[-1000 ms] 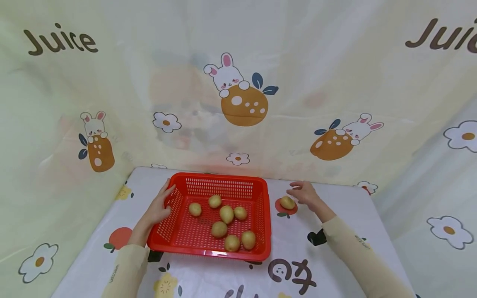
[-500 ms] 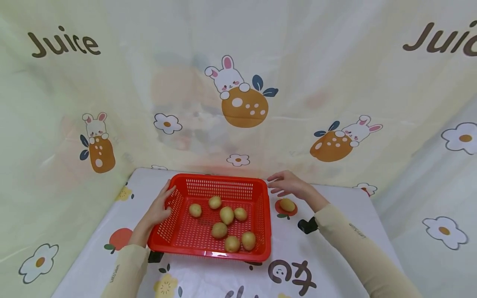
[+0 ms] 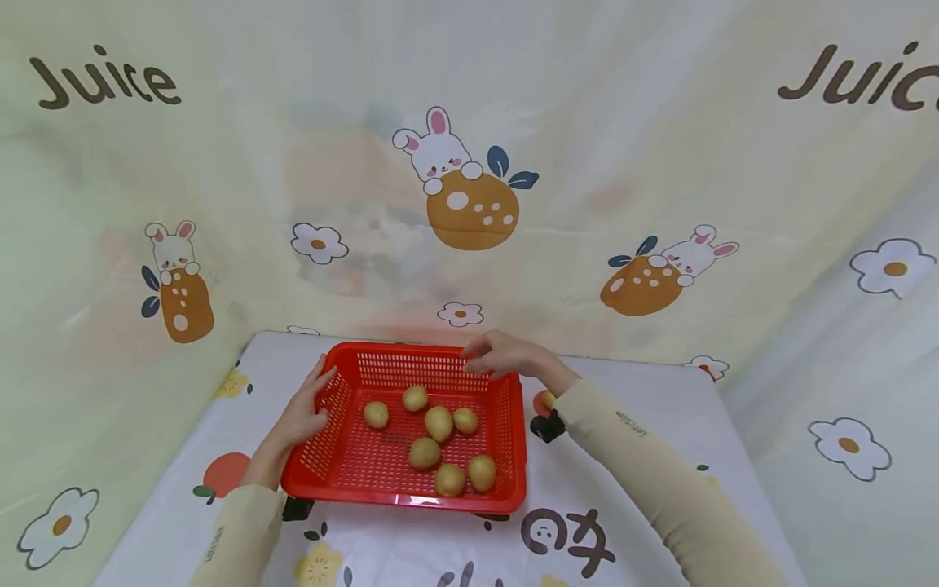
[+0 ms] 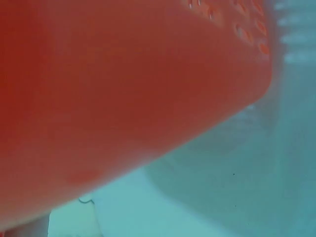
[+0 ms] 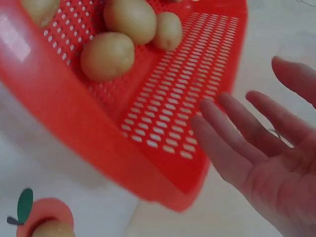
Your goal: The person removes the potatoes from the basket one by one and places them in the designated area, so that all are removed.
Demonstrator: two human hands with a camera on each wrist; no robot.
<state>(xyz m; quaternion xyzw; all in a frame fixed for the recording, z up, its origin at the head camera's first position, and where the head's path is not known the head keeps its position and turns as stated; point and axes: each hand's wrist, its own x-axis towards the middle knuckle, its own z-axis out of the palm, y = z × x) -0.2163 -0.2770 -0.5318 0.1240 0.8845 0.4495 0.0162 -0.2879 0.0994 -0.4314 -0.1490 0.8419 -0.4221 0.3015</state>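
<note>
A red plastic basket (image 3: 403, 499) with slotted walls stands on the table. Several potatoes (image 3: 438, 424) lie scattered on its floor. My left hand (image 3: 299, 417) holds the basket's left rim, thumb and a finger showing over the edge; its other fingers are partly hidden. The left wrist view is filled by the blurred basket wall (image 4: 123, 89). At the far right corner, my right hand (image 3: 506, 355) hovers over the far rim, fingers spread and nothing in them, as the right wrist view confirms. One lone potato (image 5: 53, 230) lies outside, right of the basket, mostly covered by the right sleeve in the head view.
A white patterned tablecloth (image 3: 411, 550) covers the table. Behind it and on both sides hang printed curtains (image 3: 352, 163). The lone potato lies on a printed red fruit (image 5: 61, 207). Dark wrist devices (image 3: 548, 426) sit under the forearms.
My right hand has moved left from above the lone potato to the basket's far right corner. My left hand stays on the rim. The head view has shifted slightly.
</note>
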